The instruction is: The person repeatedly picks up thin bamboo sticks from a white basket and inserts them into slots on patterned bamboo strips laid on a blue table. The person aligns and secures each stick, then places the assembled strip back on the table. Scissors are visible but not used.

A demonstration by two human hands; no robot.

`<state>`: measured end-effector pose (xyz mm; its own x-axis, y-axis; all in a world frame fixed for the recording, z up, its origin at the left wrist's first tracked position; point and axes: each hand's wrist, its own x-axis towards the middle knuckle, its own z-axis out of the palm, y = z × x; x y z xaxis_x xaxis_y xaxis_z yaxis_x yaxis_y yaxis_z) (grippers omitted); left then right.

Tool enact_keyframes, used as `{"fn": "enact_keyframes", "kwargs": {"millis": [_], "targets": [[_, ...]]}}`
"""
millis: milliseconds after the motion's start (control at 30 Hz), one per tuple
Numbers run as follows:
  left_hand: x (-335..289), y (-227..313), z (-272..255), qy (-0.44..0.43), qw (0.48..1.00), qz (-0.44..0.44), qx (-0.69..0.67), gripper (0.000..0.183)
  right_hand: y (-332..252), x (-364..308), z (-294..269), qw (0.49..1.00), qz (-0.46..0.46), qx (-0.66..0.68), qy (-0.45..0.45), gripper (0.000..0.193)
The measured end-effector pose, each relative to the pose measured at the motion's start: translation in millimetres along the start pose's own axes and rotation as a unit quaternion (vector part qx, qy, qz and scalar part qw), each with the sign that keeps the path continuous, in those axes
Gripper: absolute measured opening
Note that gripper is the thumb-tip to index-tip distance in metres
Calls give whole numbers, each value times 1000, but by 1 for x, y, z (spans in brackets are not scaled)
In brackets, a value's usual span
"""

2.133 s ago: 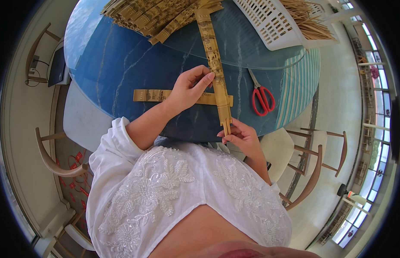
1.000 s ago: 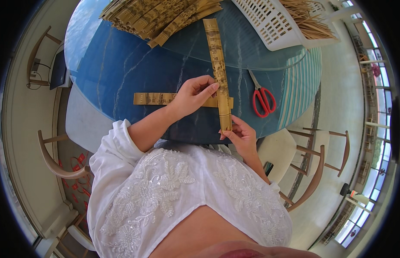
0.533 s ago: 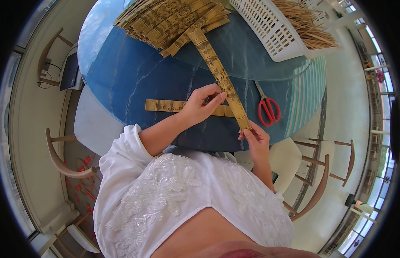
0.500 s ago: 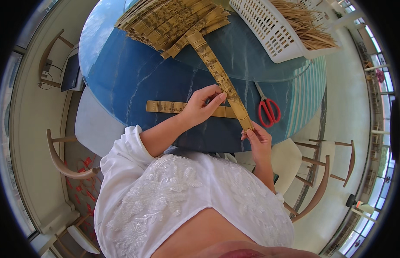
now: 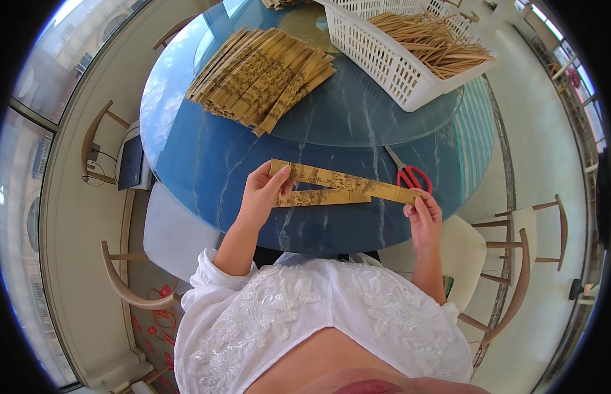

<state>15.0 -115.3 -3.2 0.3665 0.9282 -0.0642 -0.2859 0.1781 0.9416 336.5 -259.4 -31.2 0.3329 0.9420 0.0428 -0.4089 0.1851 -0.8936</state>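
Bright daylight from windows [image 5: 66,59] glares on the tabletop [image 5: 220,161], edges bending into black

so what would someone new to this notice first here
Probably the gold strip stretched between the left hand and right hand, above the near part of the blue table. Farther back, a big fanned pile of similar strips sits left of a white basket full of thin sticks. The red-handled scissors also stand out, lying just beyond the strip's right end.
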Motion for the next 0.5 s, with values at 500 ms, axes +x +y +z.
{"fn": "enact_keyframes", "kwargs": {"millis": [500], "targets": [[61,42,-42,118,991,49,40,29,44,15,32,952,-120,-280,17,23]]}}
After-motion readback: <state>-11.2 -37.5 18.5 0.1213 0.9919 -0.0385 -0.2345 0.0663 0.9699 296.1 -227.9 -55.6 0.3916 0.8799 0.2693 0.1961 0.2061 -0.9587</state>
